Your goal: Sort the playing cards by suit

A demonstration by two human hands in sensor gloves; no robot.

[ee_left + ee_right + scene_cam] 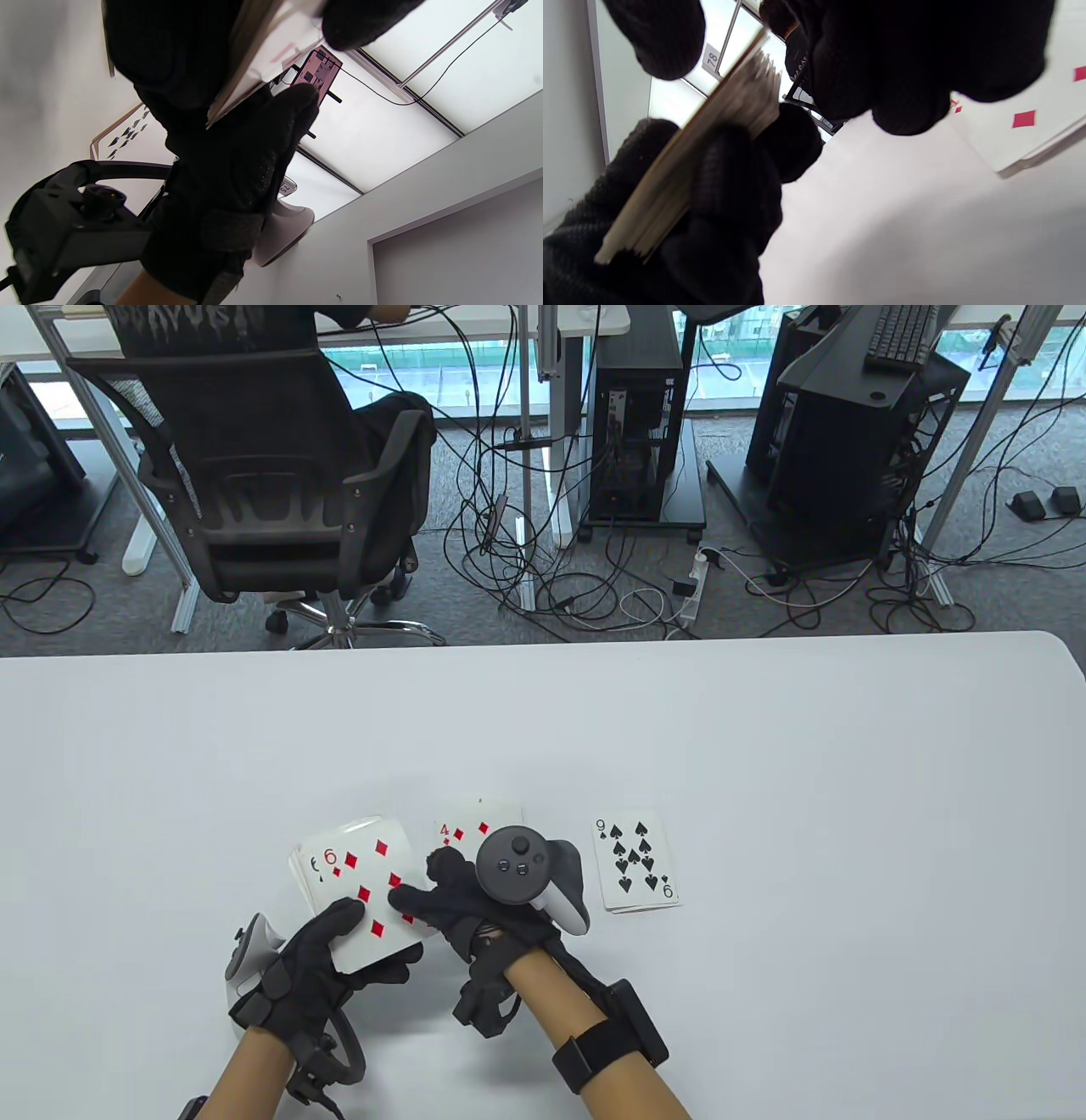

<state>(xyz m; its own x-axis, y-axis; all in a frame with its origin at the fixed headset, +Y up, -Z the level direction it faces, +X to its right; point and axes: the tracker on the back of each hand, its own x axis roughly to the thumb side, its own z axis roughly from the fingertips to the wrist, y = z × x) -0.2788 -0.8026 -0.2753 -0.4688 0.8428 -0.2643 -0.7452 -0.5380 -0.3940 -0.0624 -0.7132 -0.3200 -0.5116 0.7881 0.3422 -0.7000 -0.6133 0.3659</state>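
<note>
The left hand (318,959) holds a deck of cards (361,891) face up above the white table (764,780), its fingers curled around the lower edge; a six of diamonds is on top. The right hand (462,899) has its fingertips on the right side of this top card; I cannot tell if it pinches the card. Behind the right hand a diamond pile (471,827) lies on the table, showing a four. To the right, apart from it, lies a spade pile (636,865) with a nine on top.

Beyond the white table (764,729), a black office chair (280,475), tangled floor cables (577,585), bright windows (475,364).
</note>
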